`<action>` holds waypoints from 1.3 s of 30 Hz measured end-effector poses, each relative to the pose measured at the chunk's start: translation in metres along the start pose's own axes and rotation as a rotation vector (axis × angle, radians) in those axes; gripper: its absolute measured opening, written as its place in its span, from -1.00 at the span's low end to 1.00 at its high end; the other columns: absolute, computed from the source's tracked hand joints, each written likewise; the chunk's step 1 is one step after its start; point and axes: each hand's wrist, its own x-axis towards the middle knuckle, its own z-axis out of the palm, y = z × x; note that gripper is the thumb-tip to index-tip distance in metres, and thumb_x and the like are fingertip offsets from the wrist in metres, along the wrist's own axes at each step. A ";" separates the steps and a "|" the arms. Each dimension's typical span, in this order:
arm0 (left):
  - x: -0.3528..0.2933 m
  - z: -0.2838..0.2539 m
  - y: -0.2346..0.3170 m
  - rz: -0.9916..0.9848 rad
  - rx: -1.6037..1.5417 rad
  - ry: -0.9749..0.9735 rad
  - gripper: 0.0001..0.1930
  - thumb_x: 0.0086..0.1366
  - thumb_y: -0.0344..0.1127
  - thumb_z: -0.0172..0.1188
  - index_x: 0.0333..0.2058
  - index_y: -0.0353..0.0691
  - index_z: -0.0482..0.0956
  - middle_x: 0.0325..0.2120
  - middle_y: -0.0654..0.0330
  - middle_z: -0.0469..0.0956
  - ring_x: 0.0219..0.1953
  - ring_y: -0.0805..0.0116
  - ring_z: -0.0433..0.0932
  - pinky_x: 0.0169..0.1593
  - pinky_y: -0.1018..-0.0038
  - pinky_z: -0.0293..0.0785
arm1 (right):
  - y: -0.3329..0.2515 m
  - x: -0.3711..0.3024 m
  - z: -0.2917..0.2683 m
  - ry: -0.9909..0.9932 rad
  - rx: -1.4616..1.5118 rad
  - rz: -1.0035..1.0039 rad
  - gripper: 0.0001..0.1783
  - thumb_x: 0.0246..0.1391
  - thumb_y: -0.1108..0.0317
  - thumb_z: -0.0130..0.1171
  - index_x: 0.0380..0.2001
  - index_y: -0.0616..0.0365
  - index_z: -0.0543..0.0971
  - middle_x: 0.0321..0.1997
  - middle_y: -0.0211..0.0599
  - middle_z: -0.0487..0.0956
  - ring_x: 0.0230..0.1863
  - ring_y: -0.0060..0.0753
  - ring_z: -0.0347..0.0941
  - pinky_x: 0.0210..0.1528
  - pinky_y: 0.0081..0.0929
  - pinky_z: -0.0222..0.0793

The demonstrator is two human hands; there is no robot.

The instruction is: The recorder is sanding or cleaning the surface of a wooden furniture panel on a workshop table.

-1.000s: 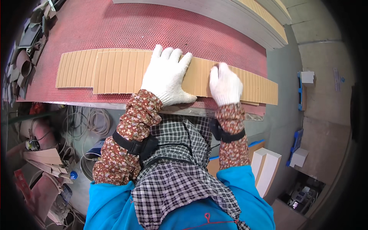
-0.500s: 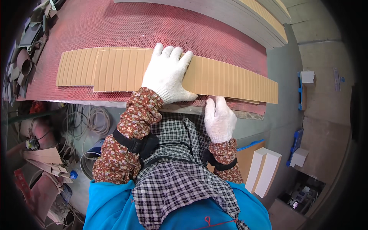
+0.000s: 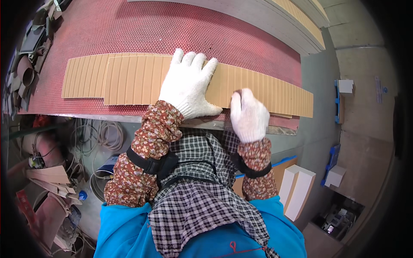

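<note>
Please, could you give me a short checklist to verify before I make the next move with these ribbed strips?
1. Left hand spread on the upper strip: ok.
2. Right hand free of any tool: cannot tell; its fingers are curled, hiding what may be inside.
3. Ends of both strips even at the left: not ok; the lower strip sticks out there.
4. Upper strip fully over the red work surface: not ok; its right end passes the edge.
5. Stacked boards apart from the strips: ok; they lie farther back.
6. Both hands gloved: ok.
</note>
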 end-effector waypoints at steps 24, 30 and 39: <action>0.000 0.006 -0.002 0.026 0.000 0.071 0.05 -0.18 0.28 0.53 0.21 -0.32 0.50 0.00 -0.04 0.52 0.18 -0.02 0.45 0.44 -0.05 0.10 | -0.001 0.025 -0.001 -0.078 -0.057 0.039 -0.67 0.41 0.10 0.05 -0.16 0.12 0.64 -0.43 0.03 0.72 -0.36 0.10 0.72 -0.25 -0.01 0.62; 0.001 -0.001 0.001 -0.001 0.006 -0.041 0.10 -0.19 0.29 0.50 0.29 -0.29 0.43 0.12 -0.07 0.48 0.27 -0.08 0.41 0.50 -0.09 0.06 | 0.000 0.084 0.006 -0.153 -0.135 0.108 -0.59 0.42 0.06 -0.04 -0.17 0.17 0.62 -0.30 0.11 0.74 -0.23 0.17 0.72 -0.09 0.08 0.61; -0.001 0.001 0.000 -0.008 0.001 -0.028 0.09 -0.19 0.28 0.51 0.28 -0.29 0.44 0.10 -0.06 0.49 0.26 -0.06 0.41 0.50 -0.09 0.05 | -0.004 0.065 0.013 -0.099 -0.142 0.109 -0.62 0.43 0.06 -0.04 -0.19 0.14 0.59 -0.37 0.04 0.73 -0.29 0.14 0.72 -0.16 0.06 0.63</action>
